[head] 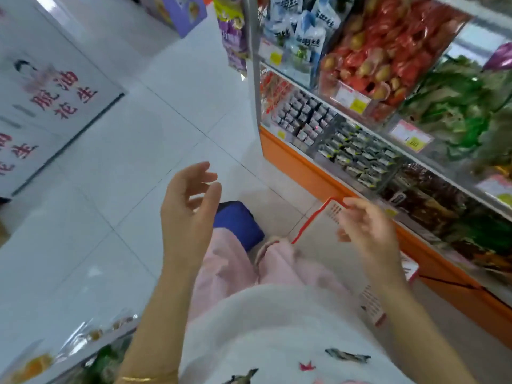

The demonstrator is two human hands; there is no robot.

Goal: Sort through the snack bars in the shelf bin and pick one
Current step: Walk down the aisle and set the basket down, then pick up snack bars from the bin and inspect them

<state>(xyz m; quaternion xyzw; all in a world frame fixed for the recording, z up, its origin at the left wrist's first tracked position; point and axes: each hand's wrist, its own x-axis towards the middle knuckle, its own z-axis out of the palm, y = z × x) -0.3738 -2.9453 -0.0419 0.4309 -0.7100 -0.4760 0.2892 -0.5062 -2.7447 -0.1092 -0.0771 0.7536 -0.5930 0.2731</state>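
Packet (315, 228), just one, pinched by right hand (365, 225).

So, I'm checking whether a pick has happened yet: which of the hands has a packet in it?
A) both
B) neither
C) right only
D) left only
C: the right hand pinches a flat red-edged packet, while the left hand is raised with relaxed fingers and holds nothing.
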